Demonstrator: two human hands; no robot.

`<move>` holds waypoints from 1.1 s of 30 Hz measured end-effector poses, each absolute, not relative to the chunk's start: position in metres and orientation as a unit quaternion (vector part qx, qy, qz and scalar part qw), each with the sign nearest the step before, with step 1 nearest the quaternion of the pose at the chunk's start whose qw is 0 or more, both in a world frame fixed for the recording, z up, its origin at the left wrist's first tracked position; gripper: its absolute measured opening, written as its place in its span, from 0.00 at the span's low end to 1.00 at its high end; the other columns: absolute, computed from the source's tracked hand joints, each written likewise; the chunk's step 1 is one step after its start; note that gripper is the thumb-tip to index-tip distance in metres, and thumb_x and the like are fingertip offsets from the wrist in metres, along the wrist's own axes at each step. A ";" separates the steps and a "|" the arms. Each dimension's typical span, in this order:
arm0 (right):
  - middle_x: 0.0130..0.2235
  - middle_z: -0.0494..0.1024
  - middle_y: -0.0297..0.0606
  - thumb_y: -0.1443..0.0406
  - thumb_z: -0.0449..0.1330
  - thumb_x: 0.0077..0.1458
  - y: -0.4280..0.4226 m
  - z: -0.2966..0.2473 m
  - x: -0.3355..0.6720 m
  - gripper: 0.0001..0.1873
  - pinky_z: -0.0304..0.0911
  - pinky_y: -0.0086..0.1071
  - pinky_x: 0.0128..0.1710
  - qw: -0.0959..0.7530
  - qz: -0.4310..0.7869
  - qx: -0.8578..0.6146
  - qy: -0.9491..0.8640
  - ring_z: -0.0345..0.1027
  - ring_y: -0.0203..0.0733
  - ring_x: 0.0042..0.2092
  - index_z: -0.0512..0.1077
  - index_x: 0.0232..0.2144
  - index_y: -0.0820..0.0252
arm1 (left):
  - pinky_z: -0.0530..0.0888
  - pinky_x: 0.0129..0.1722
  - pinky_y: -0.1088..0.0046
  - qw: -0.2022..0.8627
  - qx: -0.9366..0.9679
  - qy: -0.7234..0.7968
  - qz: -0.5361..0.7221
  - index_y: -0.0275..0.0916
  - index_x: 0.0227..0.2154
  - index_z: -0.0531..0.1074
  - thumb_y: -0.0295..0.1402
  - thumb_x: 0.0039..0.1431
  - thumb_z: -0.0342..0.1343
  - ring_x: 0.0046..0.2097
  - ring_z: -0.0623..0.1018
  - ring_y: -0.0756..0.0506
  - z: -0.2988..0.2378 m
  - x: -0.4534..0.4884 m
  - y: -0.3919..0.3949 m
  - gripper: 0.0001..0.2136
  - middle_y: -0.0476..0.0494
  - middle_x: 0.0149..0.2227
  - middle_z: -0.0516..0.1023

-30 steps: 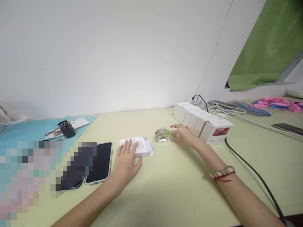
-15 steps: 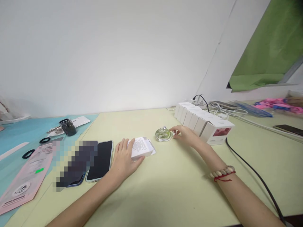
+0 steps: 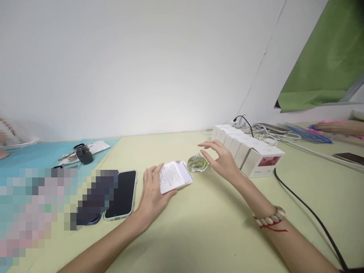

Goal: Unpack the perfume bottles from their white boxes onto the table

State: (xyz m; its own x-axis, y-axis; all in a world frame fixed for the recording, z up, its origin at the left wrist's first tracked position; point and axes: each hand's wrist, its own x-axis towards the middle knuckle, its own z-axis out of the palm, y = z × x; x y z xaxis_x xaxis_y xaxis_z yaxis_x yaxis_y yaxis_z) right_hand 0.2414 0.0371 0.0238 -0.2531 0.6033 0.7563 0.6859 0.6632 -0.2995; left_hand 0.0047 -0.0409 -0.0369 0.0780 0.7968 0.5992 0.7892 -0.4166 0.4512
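Observation:
My left hand (image 3: 152,193) is closed around the left side of a white cardboard box (image 3: 172,177) with small printed text. The box's right end has its flap folded out, and it lies tilted close to the tabletop. Just right of the box stands a low, rounded glass bottle (image 3: 197,163) with a greenish look and a small top. Above and to the right of the bottle, my right hand (image 3: 220,159) hovers with thumb and fingers apart, holding nothing I can see. A beaded bracelet (image 3: 270,219) and a red string circle the right wrist.
A row of white boxes (image 3: 261,161) stands behind my right hand. A black cable (image 3: 309,218) runs along the right. Left of my left hand lies a phone (image 3: 121,195); a dark jar (image 3: 83,154) stands on the blue cover (image 3: 109,151). White cords (image 3: 270,134) tangle at the back right.
My right hand has lifted and opened, leaving the clear thing it touched beside the bottle. The box in my left hand has turned, so its flap end now sits nearer the bottle.

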 end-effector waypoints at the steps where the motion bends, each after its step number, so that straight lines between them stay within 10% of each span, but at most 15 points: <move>1: 0.41 0.71 0.39 0.64 0.54 0.55 0.032 0.024 0.234 0.10 0.61 0.38 0.45 0.455 -0.031 -0.385 -0.802 0.66 0.42 0.43 0.72 0.39 0.54 | 0.60 0.53 0.58 0.000 0.731 0.540 0.417 0.40 0.55 0.51 0.36 0.45 0.61 0.53 0.60 0.39 -0.037 0.005 -0.041 0.35 0.38 0.50 0.59; 10: 0.46 0.69 0.37 0.61 0.57 0.52 0.019 0.011 0.211 0.08 0.61 0.38 0.42 0.361 -0.019 -0.375 -0.854 0.65 0.42 0.44 0.76 0.33 0.50 | 0.58 0.51 0.55 -0.067 0.728 0.529 0.431 0.40 0.54 0.48 0.29 0.45 0.58 0.53 0.59 0.38 -0.033 0.007 -0.045 0.34 0.36 0.50 0.58; 33: 0.37 0.75 0.38 0.54 0.55 0.52 0.017 0.021 0.211 0.14 0.64 0.30 0.32 0.497 0.213 -0.416 -0.731 0.68 0.39 0.35 0.72 0.28 0.58 | 0.58 0.49 0.56 -0.119 0.690 0.582 0.414 0.42 0.53 0.52 0.31 0.48 0.56 0.52 0.60 0.37 -0.029 0.004 -0.045 0.30 0.36 0.50 0.56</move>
State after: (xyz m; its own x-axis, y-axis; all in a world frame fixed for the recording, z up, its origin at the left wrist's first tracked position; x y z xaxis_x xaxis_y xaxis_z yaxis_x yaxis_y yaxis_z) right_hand 0.2109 0.0167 0.0210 -0.1585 0.8203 0.5496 0.3968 0.5626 -0.7252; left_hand 0.0040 -0.0448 -0.0290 -0.0198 0.7043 0.7097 0.9013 -0.2946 0.3175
